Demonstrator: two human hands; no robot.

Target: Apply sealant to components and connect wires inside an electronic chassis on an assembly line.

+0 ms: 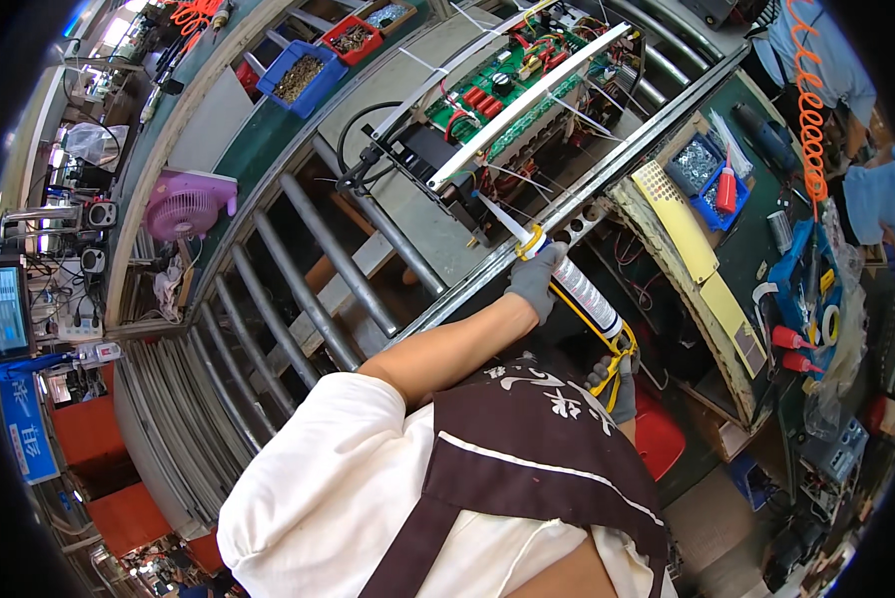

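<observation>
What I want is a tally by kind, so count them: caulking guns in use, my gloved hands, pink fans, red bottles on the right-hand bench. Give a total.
Caulking gun: 1
Gloved hands: 2 (left hand, right hand)
Pink fan: 1
Red bottles: 3
Total: 7

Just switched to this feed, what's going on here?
A person holds a yellow-framed caulking gun in gloved hands: the left hand near its front, the right hand around its rear handle. The white nozzle points toward an open electronics unit on the roller line; whether the tip touches it, I can't tell.
</observation>
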